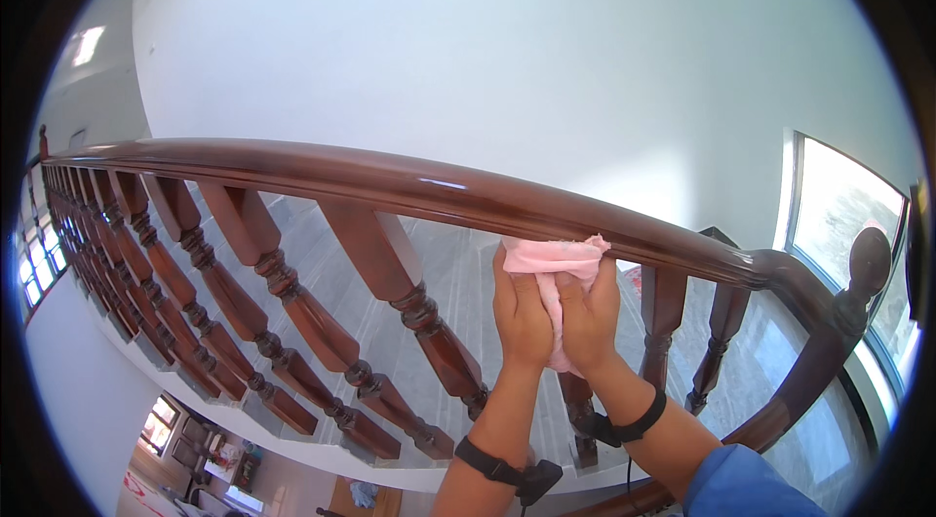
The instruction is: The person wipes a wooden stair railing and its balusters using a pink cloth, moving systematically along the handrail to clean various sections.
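Observation:
A pink cloth (552, 257) is folded around the upper part of a wooden baluster, just beneath the dark brown handrail (439, 184). My left hand (521, 319) grips the cloth from the left side, thumb up. From the right side my right hand (591, 319) presses on the same cloth, close against the left. Most of that baluster (579, 400) is hidden by the cloth and my hands; its lower turned part shows below them. Another carved baluster (409, 297) stands to the left of my hands.
Several more balusters (292, 297) run down the stair to the left. At the right the rail bends to a newel post with a rounded finial (870, 261), near a window (841, 202). Grey stone steps (453, 275) lie behind. Far below is a room with a wooden table (387, 501).

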Tool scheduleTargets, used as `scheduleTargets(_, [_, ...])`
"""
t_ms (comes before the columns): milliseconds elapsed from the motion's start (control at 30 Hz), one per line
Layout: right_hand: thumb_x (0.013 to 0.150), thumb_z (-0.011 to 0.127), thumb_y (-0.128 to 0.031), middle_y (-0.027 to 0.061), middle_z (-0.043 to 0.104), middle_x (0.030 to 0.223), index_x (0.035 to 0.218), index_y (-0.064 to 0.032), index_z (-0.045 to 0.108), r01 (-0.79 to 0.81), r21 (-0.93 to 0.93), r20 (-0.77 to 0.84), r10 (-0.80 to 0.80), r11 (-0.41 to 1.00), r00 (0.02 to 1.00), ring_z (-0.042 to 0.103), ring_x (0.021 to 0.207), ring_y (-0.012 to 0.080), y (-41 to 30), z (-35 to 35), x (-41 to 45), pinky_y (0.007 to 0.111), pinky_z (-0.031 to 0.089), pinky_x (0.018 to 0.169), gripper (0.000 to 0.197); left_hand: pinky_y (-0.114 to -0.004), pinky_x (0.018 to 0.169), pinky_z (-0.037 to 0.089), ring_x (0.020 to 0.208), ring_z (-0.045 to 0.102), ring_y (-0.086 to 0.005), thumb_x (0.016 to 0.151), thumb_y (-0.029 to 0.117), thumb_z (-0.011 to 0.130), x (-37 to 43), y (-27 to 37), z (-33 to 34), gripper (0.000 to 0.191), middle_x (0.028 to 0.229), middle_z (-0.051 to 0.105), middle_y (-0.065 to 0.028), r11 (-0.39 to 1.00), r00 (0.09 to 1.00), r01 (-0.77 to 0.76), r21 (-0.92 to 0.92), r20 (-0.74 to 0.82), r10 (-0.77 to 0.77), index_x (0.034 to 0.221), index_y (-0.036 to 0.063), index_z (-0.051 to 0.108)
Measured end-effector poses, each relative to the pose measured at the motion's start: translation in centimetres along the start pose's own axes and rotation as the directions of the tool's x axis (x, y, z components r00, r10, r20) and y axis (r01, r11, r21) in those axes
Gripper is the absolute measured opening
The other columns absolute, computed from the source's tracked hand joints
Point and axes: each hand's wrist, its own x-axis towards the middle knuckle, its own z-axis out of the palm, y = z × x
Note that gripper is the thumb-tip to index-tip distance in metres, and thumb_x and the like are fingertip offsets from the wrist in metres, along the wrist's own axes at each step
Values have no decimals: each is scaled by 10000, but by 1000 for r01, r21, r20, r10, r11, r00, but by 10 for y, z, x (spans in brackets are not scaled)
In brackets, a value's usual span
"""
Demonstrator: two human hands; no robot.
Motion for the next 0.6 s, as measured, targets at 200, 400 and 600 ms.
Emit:
scheduleTargets(200, [1001,649,-100,176,697,1152,1277,41,544,-155,9,200,150,988,968,683,1063,217,10,-16,14,356,531,945,327,-357,1019,490,1181,645,-243,1155,293,399,-5,-19,8,413,1301,665,-144,981,997,-68,182,-13,72,1424,2,515])
scheduleTargets(400, [1035,562,-230,217,658,1301,1425,47,497,-117,-194,238,163,974,957,655,1221,319,63,-62,-54,401,490,1046,483,-457,934,552,1111,707,-433,1060,305,515,-84,-92,-12,538,1209,702,-254,947,996,-44,318,-59,66,1499,-3,466])
scheduleTargets(600, [1069,503,-254,213,655,1303,1399,23,526,-131,-346,316,246,929,916,669,1197,365,111,-133,-148,425,508,1023,432,-481,991,513,1143,658,-452,1053,284,512,-188,-145,-36,425,1241,665,-251,888,999,44,458,-45,-26,1372,10,582])
